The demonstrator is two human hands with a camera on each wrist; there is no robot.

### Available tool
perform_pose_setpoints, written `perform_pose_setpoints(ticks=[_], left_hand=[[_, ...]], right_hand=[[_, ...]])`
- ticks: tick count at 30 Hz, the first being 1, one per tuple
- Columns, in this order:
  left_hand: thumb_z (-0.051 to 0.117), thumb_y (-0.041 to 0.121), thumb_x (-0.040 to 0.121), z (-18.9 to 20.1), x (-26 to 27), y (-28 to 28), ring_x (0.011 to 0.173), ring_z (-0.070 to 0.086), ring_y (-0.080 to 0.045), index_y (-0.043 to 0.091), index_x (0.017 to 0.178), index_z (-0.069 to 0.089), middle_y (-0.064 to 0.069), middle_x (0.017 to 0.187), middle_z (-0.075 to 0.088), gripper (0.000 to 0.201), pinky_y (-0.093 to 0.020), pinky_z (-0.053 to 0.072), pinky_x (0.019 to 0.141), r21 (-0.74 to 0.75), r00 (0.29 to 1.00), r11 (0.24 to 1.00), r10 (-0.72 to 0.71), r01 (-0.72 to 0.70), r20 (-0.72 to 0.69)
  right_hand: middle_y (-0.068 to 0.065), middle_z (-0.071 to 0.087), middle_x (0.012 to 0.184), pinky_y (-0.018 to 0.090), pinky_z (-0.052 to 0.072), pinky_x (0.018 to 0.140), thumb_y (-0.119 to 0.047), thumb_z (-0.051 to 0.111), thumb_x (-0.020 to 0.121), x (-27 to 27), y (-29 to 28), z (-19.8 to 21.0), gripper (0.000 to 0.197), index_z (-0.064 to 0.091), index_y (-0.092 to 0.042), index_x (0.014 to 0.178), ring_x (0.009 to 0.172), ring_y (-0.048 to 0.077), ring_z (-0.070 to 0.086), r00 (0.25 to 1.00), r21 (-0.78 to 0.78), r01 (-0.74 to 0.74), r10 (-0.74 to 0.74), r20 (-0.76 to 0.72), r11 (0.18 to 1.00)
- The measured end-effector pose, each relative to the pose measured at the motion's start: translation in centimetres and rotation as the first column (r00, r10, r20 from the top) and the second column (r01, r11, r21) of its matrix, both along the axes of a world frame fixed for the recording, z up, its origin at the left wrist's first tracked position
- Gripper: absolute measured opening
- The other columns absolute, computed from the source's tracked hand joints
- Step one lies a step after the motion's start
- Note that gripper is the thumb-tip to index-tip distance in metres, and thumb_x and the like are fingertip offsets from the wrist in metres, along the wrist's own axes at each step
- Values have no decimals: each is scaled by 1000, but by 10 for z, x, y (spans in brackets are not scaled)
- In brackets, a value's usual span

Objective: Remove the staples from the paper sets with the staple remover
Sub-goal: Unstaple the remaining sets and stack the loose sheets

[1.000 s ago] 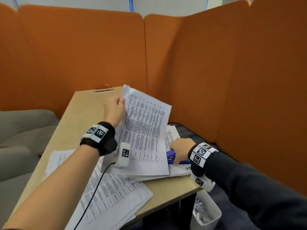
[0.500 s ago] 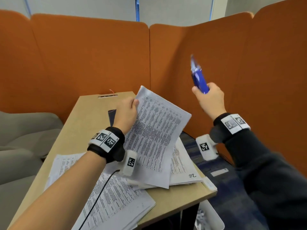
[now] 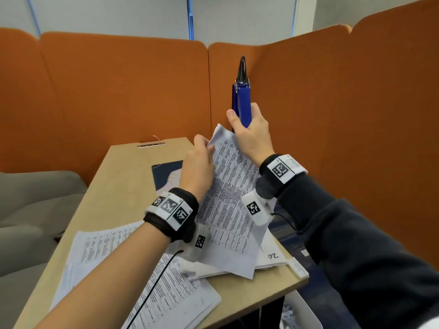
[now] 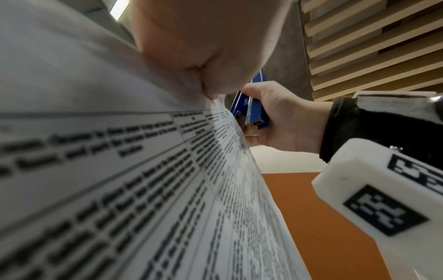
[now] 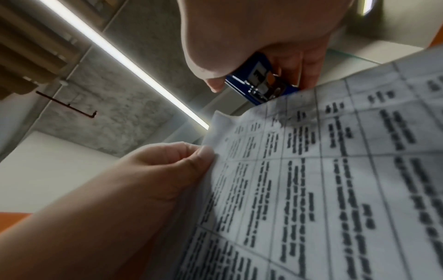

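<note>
My left hand [image 3: 199,162] pinches the upper left edge of a printed paper set [image 3: 228,200] and holds it tilted up off the desk; the same pinch shows in the left wrist view [image 4: 206,75] and the right wrist view [image 5: 167,170]. My right hand [image 3: 251,131] grips the blue staple remover [image 3: 242,103] upright, metal tip pointing up, just above the set's top corner. The remover's blue body [image 4: 251,111] sits in the right palm, its rear end [image 5: 261,83] close to the paper's [image 5: 335,170] top edge. No staple is discernible.
More printed paper sets [image 3: 147,281] lie on the tan desk [image 3: 123,176], with a dark mat [image 3: 166,174] behind the hands. Orange partition walls [image 3: 332,138] close in the back and right. A white bin [image 3: 301,314] with scraps stands below the desk's right edge. Grey seating [image 3: 31,210] lies left.
My right hand picked the staple remover up from the papers at the desk's right, lifted it high, then brought it left to the held set's top corner. The left hand raised the set slightly.
</note>
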State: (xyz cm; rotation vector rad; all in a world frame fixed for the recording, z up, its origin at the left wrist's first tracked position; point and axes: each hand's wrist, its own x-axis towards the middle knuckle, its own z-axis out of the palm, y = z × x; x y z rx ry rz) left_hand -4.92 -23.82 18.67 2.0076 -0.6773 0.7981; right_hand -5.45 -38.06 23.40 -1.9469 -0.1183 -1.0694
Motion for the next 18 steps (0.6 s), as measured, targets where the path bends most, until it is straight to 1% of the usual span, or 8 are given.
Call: perform_pose_setpoints(ticks=[2,4,6,9,12,14,16,18], left_hand=[[38,19,103,1,-1,-1,63,50,-28,2,99,46,-5,73,51,19,-40,40,56,0,1000,1000,-8,8,11],[38,19,103,2,-1,-3,59,47,-25,7,95,41,0,68,48,15,-36,34,51,4,1000,1000,-26,26,17],[39,18,102,2,-3,-7,58,47,-26,10,94,38,2,66,46,12,-35,33,51,-7,999,999,-40,40,23],[39,17,102,2,-8,-12,60,51,-30,8,96,38,-2,68,49,11,-38,37,52,-21,998,998,-50,51,30],[41,18,102,0,-11,-16,56,48,-26,7,97,39,1,64,47,11,-32,26,47,-26,999,999,-43,44,25],[42,17,101,-1,-12,-18,56,46,-23,7,98,40,4,63,45,11,-30,20,48,-52,999,998,-36,37,13],[42,16,101,-1,-12,-19,56,47,-25,5,98,41,1,64,47,12,-30,22,49,-74,999,996,-40,40,13],[43,17,101,-2,-12,-21,58,52,-31,1,99,43,-8,68,54,16,-36,33,51,-66,998,996,-52,54,31]], right_hand=[[-11,56,78,32,50,67,-54,52,92,2,-1,3,34,51,-22,101,66,10,54,999,-16,20,-21,-42,1000],[-9,58,79,38,53,73,-57,53,90,5,0,3,32,52,-25,93,68,11,56,995,0,-20,20,-101,1000],[-9,59,77,42,53,76,-59,52,88,7,5,1,30,51,-30,83,68,13,56,992,-18,-46,43,-121,999],[-10,59,74,37,52,71,-59,50,90,6,15,-3,29,48,-32,78,67,13,57,995,-46,-15,10,-98,999],[-11,58,72,29,47,64,-57,48,93,6,19,-3,31,48,-30,77,65,11,55,997,-23,25,-27,-74,999],[-11,56,69,26,42,61,-56,47,94,7,20,-2,34,48,-28,75,62,10,53,997,-23,34,-36,-68,999],[-11,54,66,26,39,60,-57,46,94,6,21,-2,38,47,-28,70,60,9,52,996,-39,45,-48,-74,998],[-11,54,63,26,39,58,-58,46,94,7,20,-3,41,46,-27,67,58,10,51,995,-29,64,-66,-74,998]])
